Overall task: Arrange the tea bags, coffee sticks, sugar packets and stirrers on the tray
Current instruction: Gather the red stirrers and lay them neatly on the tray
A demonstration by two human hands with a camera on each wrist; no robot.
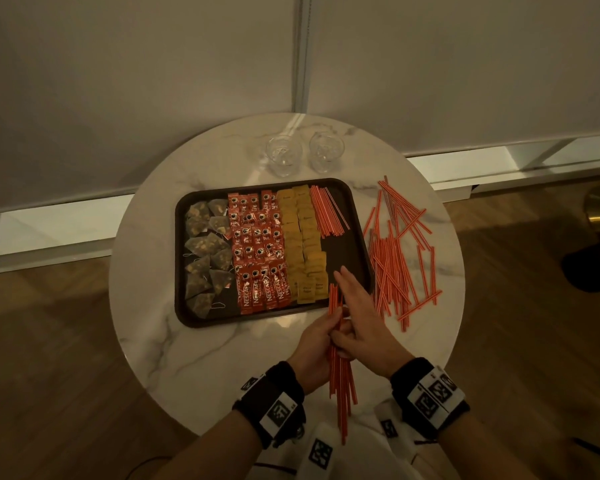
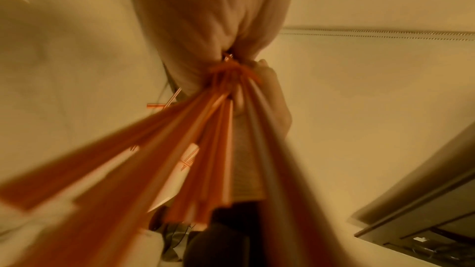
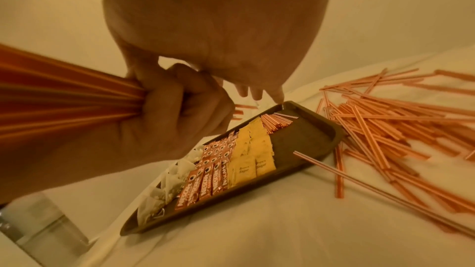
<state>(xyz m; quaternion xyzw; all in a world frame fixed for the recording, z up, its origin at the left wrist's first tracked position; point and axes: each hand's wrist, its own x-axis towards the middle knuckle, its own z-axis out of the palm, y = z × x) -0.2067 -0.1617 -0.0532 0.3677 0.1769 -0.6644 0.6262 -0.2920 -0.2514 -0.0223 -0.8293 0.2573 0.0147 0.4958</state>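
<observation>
Orange-red stirrers everywhere, basically. The left hand has its fingers curled tight round a bundle of stirrers, low centre of the head view, and the right hand lies along that bundle with fingers straight and flat, tips reaching over the tray's near right corner. It looks like it's squaring the ends up, not gripping.

What matters for the next move: the bundle's long axis runs near-to-far, pretty much the same way as the laid stirrers at the tray's far right. The bare strip of tray sits right ahead of the bundle's far end, just past the right fingertips. So my guess is it's a straight slide forward, no turning needed. Both hands are about equally close; the right one already overhangs the gap.

The loose pile is on the marble worktop, right of the tray.

Readable stuff: the coffee sticks say NESCAFE, with CLASSIC under it in the head view. The sugar packets read Brown Sugar. The tea bags show no writing I can read.
</observation>
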